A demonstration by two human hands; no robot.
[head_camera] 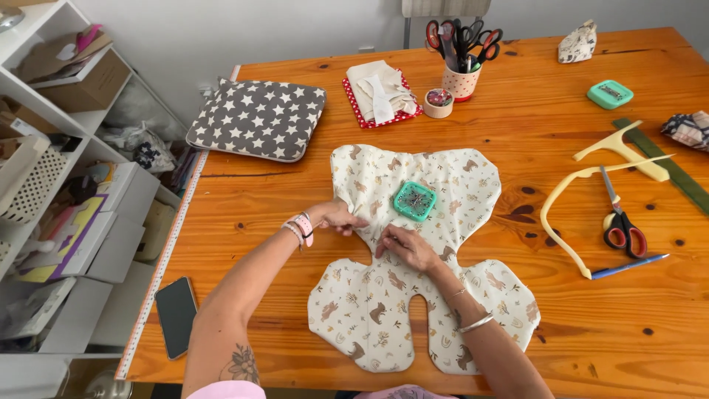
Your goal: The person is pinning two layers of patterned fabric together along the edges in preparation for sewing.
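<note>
A cream fabric piece point(450, 192) printed with small animals lies flat in the middle of the wooden table point(532, 125). Its outline is lobed, with a slit at the near end. My left hand point(336, 218) pinches its left edge at the narrow waist. My right hand point(406, 247) presses and pinches the fabric just right of that, fingers closed on the cloth. A square teal pin holder point(414, 201) sits on the fabric just beyond both hands.
A star-patterned grey cushion point(258, 118) lies at the back left, and a cup of scissors point(461, 77) at the back. Red-handled scissors point(624, 229), a blue pen point(628, 266) and yellow curve rulers point(620, 151) lie right. A phone point(176, 314) lies near the left edge.
</note>
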